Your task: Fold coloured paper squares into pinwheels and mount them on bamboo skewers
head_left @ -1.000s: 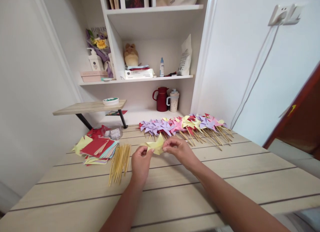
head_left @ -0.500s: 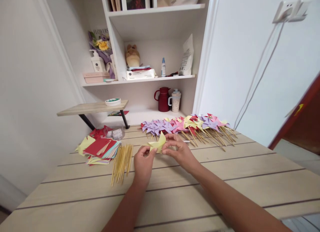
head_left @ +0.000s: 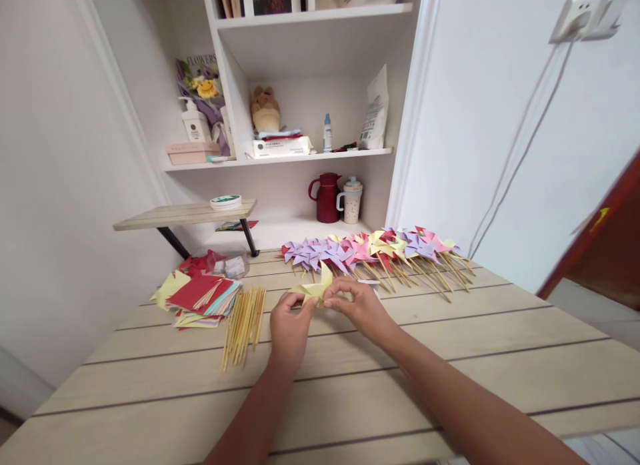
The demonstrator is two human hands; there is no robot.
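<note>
A yellow folded paper pinwheel [head_left: 315, 289] is held just above the wooden table [head_left: 450, 345], between both hands. My left hand [head_left: 290, 328] pinches its left part with fingers closed. My right hand [head_left: 357, 305] pinches its right part with thumb and fingers closed. To the left of my left hand lies a bundle of thin wooden sticks [head_left: 243, 325]. Behind my hands a row of finished paper pinwheels on sticks [head_left: 375, 251] in purple, pink, yellow and red lies along the table.
A stack of coloured paper squares [head_left: 197, 298] lies at the table's left, with a small clear bag [head_left: 231, 267] behind it. White shelves hold a red jug [head_left: 326, 198], a cup [head_left: 350, 201], bottles and boxes. A small wooden side shelf [head_left: 185, 215] carries a tape roll.
The yellow pinwheel has been folded flatter, and both hands have shifted slightly right. My fingers have worked closer together on its centre.
</note>
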